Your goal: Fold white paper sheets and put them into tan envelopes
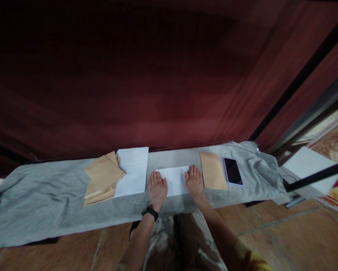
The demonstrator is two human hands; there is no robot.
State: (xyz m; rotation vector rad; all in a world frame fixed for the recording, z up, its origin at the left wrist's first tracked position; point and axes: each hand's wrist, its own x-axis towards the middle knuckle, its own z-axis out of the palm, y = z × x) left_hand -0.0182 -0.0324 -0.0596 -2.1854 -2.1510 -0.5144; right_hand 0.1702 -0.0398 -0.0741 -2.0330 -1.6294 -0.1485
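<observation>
A white sheet of paper [174,180] lies in front of me on the grey cloth-covered bench [44,199]. My left hand [156,188] rests flat on its left edge, fingers stretched out, with a black band on the wrist. My right hand [194,180] lies flat on the sheet's right edge, fingers together and extended. Neither hand grips anything. A single brown envelope [213,170] lies just right of my right hand.
A stack of white paper [132,171] and a pile of brown envelopes [102,178] lie to the left. A dark phone [232,171] lies right of the single envelope. A dark red curtain [157,75] hangs behind the bench. A tiled floor lies below.
</observation>
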